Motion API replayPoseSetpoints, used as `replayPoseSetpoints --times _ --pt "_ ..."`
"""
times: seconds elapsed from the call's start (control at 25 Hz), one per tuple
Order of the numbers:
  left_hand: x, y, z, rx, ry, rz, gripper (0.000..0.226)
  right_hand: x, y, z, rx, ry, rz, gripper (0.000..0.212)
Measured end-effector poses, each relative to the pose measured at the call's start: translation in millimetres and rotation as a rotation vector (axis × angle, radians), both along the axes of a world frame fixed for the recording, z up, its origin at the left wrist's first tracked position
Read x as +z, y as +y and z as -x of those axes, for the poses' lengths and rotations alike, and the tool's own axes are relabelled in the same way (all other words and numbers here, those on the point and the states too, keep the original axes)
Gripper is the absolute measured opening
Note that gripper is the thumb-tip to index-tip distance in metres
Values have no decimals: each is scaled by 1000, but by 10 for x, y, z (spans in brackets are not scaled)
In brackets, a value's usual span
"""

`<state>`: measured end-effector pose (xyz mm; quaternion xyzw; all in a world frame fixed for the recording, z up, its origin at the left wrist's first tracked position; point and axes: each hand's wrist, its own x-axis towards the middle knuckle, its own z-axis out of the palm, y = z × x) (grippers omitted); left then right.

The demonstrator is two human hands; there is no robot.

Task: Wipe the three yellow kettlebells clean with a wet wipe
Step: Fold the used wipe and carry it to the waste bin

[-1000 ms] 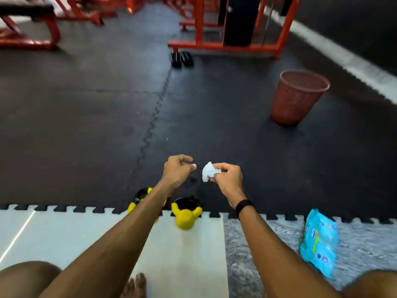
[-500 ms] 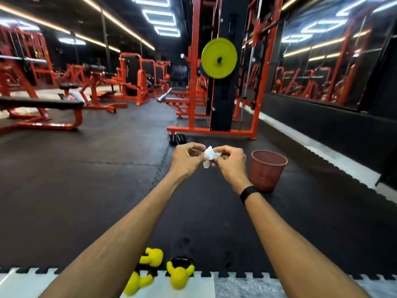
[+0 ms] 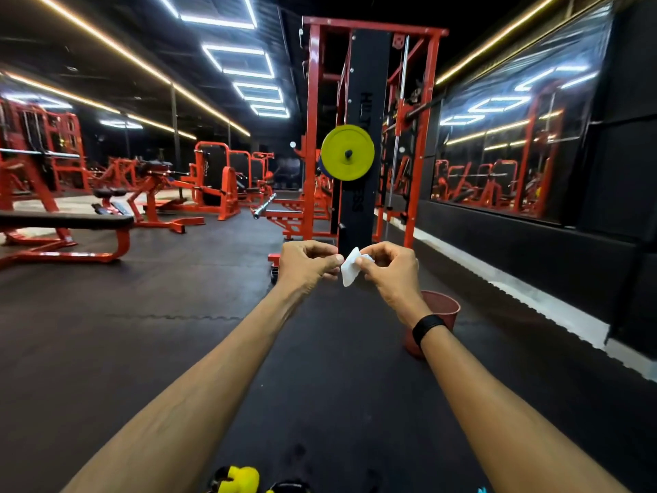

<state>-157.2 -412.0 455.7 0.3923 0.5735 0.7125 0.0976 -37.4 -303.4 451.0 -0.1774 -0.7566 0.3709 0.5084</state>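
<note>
A small white wet wipe [image 3: 349, 267] is held up in front of me at arm's length, between both hands. My right hand [image 3: 393, 270] pinches its right side with curled fingers. My left hand [image 3: 307, 265] has its fingers curled and its fingertips pinch the wipe's left edge. One yellow kettlebell [image 3: 239, 479] shows at the bottom edge of the view, on the black floor, and the black top of another [image 3: 289, 487] peeks in beside it. Any other kettlebell is out of view.
A red mesh waste basket [image 3: 442, 309] stands on the black rubber floor behind my right wrist. An orange rack with a yellow weight plate [image 3: 347, 152] rises straight ahead. Orange benches [image 3: 67, 231] stand to the left, and a mirrored wall runs along the right.
My head has tilted up, so the kettlebells slid to the bottom edge and the wipe packet left the view. My left hand has closed in and taken the wipe's left edge.
</note>
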Motion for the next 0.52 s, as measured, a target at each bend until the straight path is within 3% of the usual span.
replayPoseSetpoints --times 0.32,0.52 --pt "-60 55 -13 20 -5 -17 6 -3 153 36 -6 28 21 8" --pt "-248 556 375 37 -20 -29 6 -212 574 545 6 6 31 8"
